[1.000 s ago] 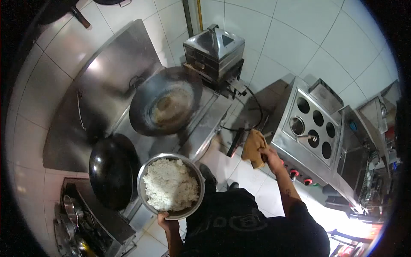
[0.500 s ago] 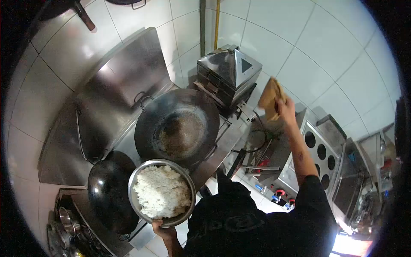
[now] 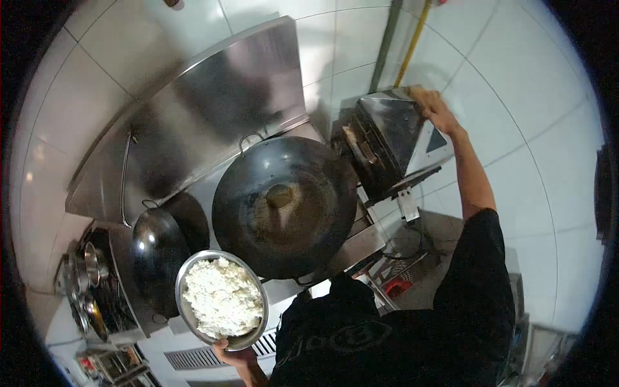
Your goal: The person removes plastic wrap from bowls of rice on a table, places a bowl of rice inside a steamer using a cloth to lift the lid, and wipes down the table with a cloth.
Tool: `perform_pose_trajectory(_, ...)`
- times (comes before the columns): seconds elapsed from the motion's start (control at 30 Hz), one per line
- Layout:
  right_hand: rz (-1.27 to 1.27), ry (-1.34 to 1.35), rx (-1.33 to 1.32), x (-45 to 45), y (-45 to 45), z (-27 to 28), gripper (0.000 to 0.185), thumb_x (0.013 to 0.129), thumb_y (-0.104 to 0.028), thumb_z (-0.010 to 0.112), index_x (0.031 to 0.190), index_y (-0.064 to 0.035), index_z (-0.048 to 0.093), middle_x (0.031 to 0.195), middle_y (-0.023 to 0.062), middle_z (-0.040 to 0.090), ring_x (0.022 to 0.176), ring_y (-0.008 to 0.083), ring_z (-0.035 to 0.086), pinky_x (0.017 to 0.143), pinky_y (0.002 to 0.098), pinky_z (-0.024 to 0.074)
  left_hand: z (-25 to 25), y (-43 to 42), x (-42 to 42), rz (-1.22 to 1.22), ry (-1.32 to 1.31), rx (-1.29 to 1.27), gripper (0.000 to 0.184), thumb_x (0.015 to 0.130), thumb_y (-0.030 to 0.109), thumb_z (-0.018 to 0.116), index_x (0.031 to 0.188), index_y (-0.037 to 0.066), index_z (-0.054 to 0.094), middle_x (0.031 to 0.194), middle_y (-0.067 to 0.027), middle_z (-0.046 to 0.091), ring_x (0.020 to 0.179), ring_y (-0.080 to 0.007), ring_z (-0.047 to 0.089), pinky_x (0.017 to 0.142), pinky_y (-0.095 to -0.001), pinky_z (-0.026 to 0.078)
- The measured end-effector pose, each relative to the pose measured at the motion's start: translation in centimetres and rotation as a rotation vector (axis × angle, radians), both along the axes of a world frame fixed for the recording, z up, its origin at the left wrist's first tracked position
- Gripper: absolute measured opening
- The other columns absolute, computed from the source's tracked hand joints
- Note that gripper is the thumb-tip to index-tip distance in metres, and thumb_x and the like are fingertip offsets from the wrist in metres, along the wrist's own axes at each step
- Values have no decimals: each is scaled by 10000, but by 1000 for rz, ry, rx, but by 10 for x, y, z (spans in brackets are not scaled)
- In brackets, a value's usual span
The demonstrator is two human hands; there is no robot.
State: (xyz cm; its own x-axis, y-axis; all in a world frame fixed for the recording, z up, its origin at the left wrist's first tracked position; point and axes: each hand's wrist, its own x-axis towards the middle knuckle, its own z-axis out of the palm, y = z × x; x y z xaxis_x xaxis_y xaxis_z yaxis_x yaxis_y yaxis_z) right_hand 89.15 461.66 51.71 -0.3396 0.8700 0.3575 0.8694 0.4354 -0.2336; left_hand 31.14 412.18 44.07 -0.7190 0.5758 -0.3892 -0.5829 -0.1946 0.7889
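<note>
My left hand (image 3: 233, 353) grips the lower rim of a steel bowl (image 3: 182, 308), tilted toward the camera and heaped with white cooked rice (image 3: 222, 297). The bowl is beside the front left of a large dark wok (image 3: 309, 219), which has a little brownish liquid or residue at its bottom. My right hand (image 3: 438, 111) is closed over the top edge of a boxy metal unit (image 3: 390, 132) behind the wok to the right. Whether the tan folded piece is still in those fingers is hidden.
A second dark wok (image 3: 158, 258) leans at the left of the stove. Behind the woks rises a steel splashback (image 3: 219, 97). Metal bowls and utensils (image 3: 93, 264) stand at far left. A yellow pipe (image 3: 412, 45) runs up the tiled wall.
My right hand has moved up and left, onto the top of the metal unit; the tan piece no longer shows clearly. The rice bowl has shifted slightly left in view, and the camera has turned.
</note>
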Motion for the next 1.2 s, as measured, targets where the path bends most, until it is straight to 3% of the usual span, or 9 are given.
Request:
perform_pose_trajectory(0.07,-34,-334,194,52,65,-82,569,829,-125,588,1396,-92,548,1433,161,529,1340,386,443,1170,450,310,-1,2,2,60,6,-63,796,692,294,585,1425,22,436,1360,-170,510,1224,-361,516,991,-523,467)
perform_pose_trajectory(0.13,-61,-68,-213,26,46,-19,620,783,-126,626,1398,-125,552,1448,112,525,1330,375,462,1153,461,337,-9,-6,0,99,1,-123,771,704,285,580,1419,27,446,1355,-164,515,1221,-351,520,990,-518,468)
perform_pose_trajectory(0.37,-146,-455,4,3,23,29,429,668,-85,768,1065,-206,658,1016,36,660,1082,293,590,996,461,450,10,-4,-2,15,-78,-58,784,692,247,569,1434,31,442,1362,-168,532,1238,-350,521,1016,-510,460)
perform_pose_trajectory(0.57,-57,-387,265,26,-36,79,437,647,-97,792,1056,-168,657,974,60,665,1056,311,597,947,454,456,34,-4,-28,-197,-130,-27,744,656,162,520,1371,-40,482,1307,-169,586,1194,-348,570,1024,-486,491)
perform_pose_trajectory(0.8,-274,-225,312,0,-295,207,462,702,25,701,1152,-54,634,1068,97,649,1044,328,592,934,403,497,54,-16,-77,-518,-162,-122,490,685,27,533,1164,-72,574,1002,-126,683,868,-218,693,794,-278,592)
perform_pose_trajectory(0.9,-400,-195,478,-16,-406,211,479,673,67,695,1132,-45,620,1088,106,645,1059,336,605,938,399,505,26,-24,-124,-747,-136,-6,451,730,4,508,1170,-66,579,1026,-100,675,864,-196,685,807,-278,587)
perform_pose_trajectory(0.93,-424,-203,485,-26,-441,210,479,673,67,695,1132,-45,620,1088,106,645,1059,336,605,938,399,505,84,-11,-78,-683,-48,-118,445,742,-10,513,1179,-68,577,1033,-78,666,864,-189,679,817,-279,585)
perform_pose_trajectory(1.0,-502,-181,462,-45,-508,202,490,647,101,698,1107,-42,606,1123,125,643,1073,359,611,958,408,502,72,-7,-98,-755,-20,-94,450,748,-9,524,1192,-70,572,1055,-81,655,875,-192,674,827,-287,591)
perform_pose_trajectory(1.2,-662,-168,250,-136,-665,174,486,611,91,713,1062,-47,599,1097,155,650,1058,401,605,954,427,500,95,18,-113,-1005,147,-106,324,761,36,564,1076,-37,576,919,-57,586,758,-171,618,552,-247,599)
